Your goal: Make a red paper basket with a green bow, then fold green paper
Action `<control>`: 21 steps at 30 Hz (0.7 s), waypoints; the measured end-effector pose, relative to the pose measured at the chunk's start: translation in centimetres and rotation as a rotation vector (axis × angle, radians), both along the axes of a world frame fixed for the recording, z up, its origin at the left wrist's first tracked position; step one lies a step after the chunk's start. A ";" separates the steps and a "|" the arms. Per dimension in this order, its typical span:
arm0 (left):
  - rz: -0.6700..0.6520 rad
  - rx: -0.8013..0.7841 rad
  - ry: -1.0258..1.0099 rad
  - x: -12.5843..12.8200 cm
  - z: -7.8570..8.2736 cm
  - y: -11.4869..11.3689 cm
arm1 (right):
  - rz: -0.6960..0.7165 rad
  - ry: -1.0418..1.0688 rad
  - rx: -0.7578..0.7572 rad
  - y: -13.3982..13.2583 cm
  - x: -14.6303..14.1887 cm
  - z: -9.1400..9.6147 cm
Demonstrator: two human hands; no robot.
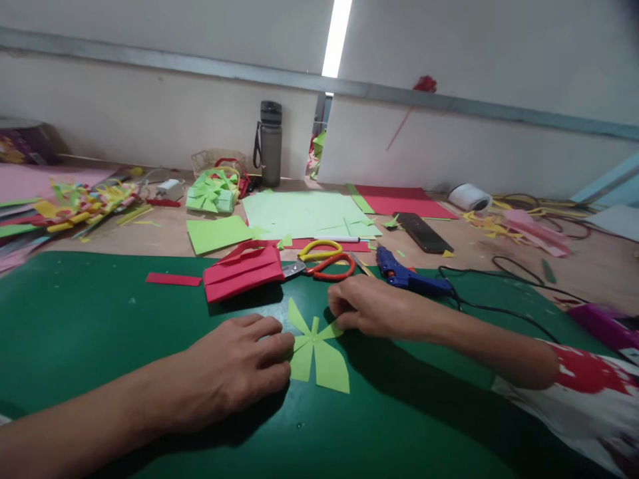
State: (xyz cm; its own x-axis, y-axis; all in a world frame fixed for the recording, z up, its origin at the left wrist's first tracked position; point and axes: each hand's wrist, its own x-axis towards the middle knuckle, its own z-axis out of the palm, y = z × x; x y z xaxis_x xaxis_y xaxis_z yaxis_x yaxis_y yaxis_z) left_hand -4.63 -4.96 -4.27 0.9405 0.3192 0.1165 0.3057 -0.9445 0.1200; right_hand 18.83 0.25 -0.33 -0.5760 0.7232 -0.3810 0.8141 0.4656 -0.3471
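A light green paper cut-out with pointed petals [319, 352] lies flat on the dark green cutting mat [100, 332]. My left hand [234, 369] rests palm down on its left side, fingers stretched out and pressing the paper. My right hand [372, 309] is closed in a pinch on the tip of the right-hand petal. Just behind the hands lie a folded red paper stack [244, 271], scissors with red and yellow handles [324, 261] and a blue glue gun [407, 276].
Light green sheets [304, 213], a red sheet [404, 199], a black phone [422, 233], a grey bottle [270, 143], a tape roll [468, 197], folded green pinwheels [212, 193] and coloured paper strips [84, 203] crowd the table behind. A black cable [499, 309] crosses the mat at right.
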 end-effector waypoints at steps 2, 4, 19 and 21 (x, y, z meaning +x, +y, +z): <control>0.001 -0.014 0.022 0.0 0.1 0.0 | -0.035 0.045 -0.073 0.1 0.5 -0.4; 0.003 -0.020 0.029 0.0 0.2 0.0 | -0.117 0.153 -0.233 0.4 1.1 -0.8; 0.016 -0.029 -0.031 0.1 0.0 -0.1 | -0.266 0.614 -0.877 1.6 2.8 -3.5; 0.014 -0.035 -0.001 0.1 0.0 -0.1 | -0.212 0.610 -0.910 1.9 2.9 -3.7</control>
State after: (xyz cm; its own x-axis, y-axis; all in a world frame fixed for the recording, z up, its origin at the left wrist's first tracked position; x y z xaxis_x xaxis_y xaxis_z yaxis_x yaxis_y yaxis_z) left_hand -4.56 -5.02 -4.22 0.9358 0.3361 0.1060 0.3186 -0.9354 0.1536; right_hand 21.69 2.17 -4.03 -0.7454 0.4242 -0.5142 0.4238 -0.2938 -0.8568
